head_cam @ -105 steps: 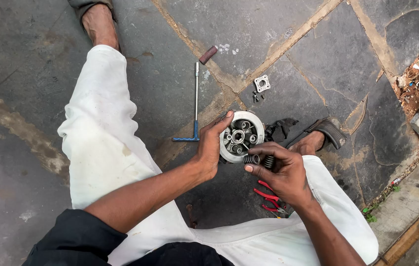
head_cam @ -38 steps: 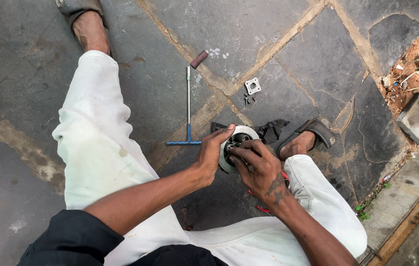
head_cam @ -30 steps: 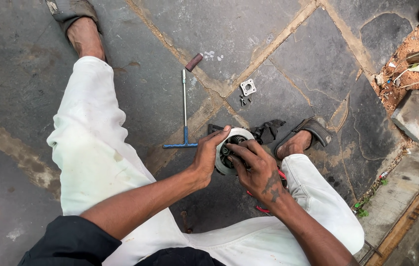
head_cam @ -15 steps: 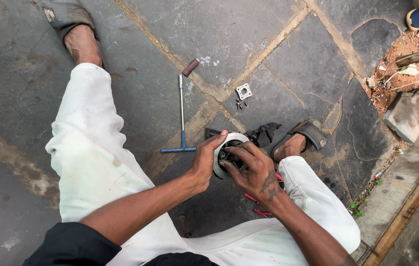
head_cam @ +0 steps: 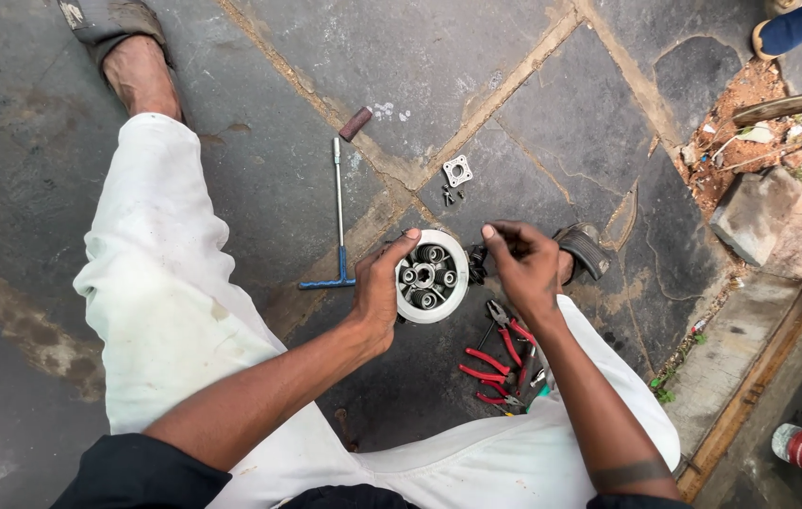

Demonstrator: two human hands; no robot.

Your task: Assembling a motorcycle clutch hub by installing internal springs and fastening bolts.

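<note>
Metal round hub (head_cam: 431, 276) sits gripped by the left hand (head_cam: 379, 292); right hand (head_cam: 525, 264) fingers pinched together beside it.

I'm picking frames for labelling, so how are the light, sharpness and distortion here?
Head view: soft, even daylight, no hard shadows or glare; the left hand, round metal hub and right hand are sharp, as are the red-handled pliers; wide-angle lens bends the paving joints toward the edges.
</note>
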